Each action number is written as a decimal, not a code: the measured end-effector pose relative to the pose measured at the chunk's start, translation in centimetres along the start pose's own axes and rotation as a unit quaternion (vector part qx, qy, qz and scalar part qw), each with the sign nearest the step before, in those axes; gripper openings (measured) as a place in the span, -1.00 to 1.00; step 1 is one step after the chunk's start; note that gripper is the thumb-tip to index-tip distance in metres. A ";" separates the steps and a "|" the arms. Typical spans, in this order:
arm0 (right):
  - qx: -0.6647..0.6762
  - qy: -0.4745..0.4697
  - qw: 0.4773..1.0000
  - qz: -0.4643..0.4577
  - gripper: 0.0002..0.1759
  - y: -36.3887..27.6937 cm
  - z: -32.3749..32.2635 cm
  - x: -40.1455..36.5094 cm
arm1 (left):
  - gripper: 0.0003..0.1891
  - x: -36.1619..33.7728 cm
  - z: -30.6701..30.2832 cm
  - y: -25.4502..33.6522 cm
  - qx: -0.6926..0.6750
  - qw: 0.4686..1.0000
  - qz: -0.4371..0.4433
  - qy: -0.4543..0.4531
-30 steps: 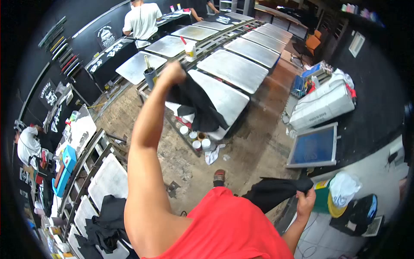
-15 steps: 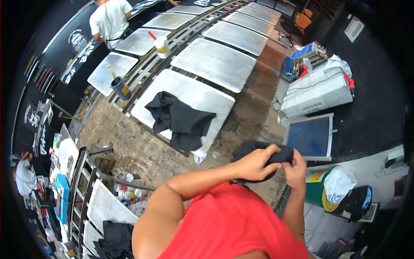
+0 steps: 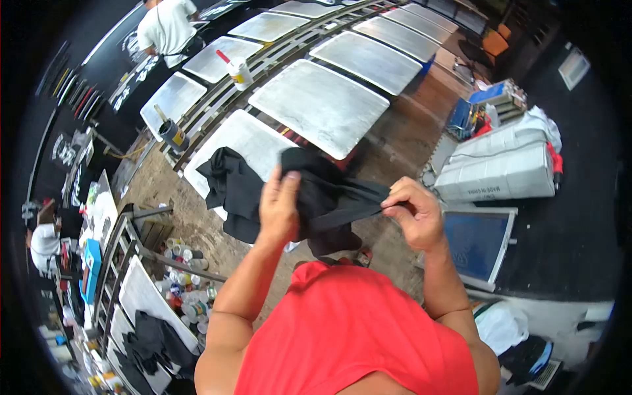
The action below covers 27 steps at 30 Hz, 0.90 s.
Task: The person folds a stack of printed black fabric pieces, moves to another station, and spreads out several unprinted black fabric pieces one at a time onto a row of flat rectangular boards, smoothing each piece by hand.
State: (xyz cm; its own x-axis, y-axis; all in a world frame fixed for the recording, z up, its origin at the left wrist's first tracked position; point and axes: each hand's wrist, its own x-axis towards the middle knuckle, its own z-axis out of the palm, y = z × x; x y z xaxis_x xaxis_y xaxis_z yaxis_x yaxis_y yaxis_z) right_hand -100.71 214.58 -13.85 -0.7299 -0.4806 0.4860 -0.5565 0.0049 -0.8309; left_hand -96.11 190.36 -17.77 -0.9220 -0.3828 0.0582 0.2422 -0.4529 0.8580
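Note:
A black garment (image 3: pixel 322 197) is stretched between my two hands, in front of my body and partly blurred. My right hand (image 3: pixel 416 212) pinches its right end between thumb and fingers. At the bundled left side, my left hand (image 3: pixel 280 207) grips the cloth with the thumb up; some of its fingers are hidden by the fabric. Just left of that hand, another black garment (image 3: pixel 227 187) lies crumpled on the nearest white board (image 3: pixel 247 135), hanging over its front edge. Where the two dark cloths overlap, their border is hard to make out.
More white boards (image 3: pixel 319 102) run along a rail to the back. A cup with a red handle (image 3: pixel 240 74) and a dark tub (image 3: pixel 173 135) stand beside it. Right are a white box (image 3: pixel 497 172) and a framed screen (image 3: pixel 479 247). A person (image 3: pixel 168 33) works at back left.
My hands have moved apart, the left one going left and up with the cloth. The bunched garment is now drawn out between them. The view has shifted slightly.

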 end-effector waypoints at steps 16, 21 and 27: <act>0.009 0.322 0.924 -0.208 -0.94 14.5 -2.5 31.2 | -0.46 5.7 -7.7 1.4 0.184 0.928 0.127 0.299; -0.077 0.149 0.985 -0.051 -0.78 21.1 3.2 37.8 | -0.41 10.2 -1.1 -1.0 0.062 0.977 0.085 0.184; 0.216 -0.193 0.939 0.182 -0.59 14.3 3.1 26.5 | -0.69 15.4 1.1 -2.5 0.097 0.994 0.028 -0.045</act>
State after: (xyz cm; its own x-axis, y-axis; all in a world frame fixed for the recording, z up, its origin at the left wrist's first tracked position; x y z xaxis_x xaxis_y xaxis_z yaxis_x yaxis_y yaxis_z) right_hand -126.78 199.14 -13.66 -0.5959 -0.7988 0.0823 -0.0227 -0.0857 -0.9961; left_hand -111.25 186.49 -18.46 -0.9341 -0.3260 0.1454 0.2380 -0.2653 0.9343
